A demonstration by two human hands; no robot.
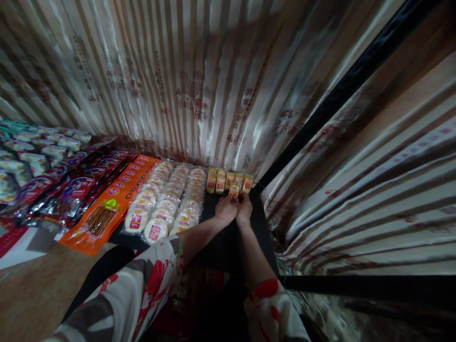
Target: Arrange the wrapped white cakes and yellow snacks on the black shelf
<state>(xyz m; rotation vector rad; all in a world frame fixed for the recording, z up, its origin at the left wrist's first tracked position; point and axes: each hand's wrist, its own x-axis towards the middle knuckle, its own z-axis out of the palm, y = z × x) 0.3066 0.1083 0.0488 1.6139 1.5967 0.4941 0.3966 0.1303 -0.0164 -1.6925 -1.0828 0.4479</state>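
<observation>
Both hands meet over the dark shelf (pixel 223 237), at the near side of a group of small yellow snack packets (pixel 220 181) with red and white labels. My left hand (pixel 226 210) and my right hand (pixel 244 207) are closed together on one such snack packet (pixel 233 191), pinched at its lower end. Its label faces me. The other yellow packets stand upright close behind it. Left of them, rows of round white rice crackers (pixel 156 230) in clear wrappers overlap one another.
Further left lie an orange bag of stick snacks (pixel 103 209), dark red shiny bags (pixel 76 190) and several white and green packets (pixel 32 159). A striped curtain (pixel 199 85) hangs behind the shelf. A black post (pixel 320 114) slants up at the right.
</observation>
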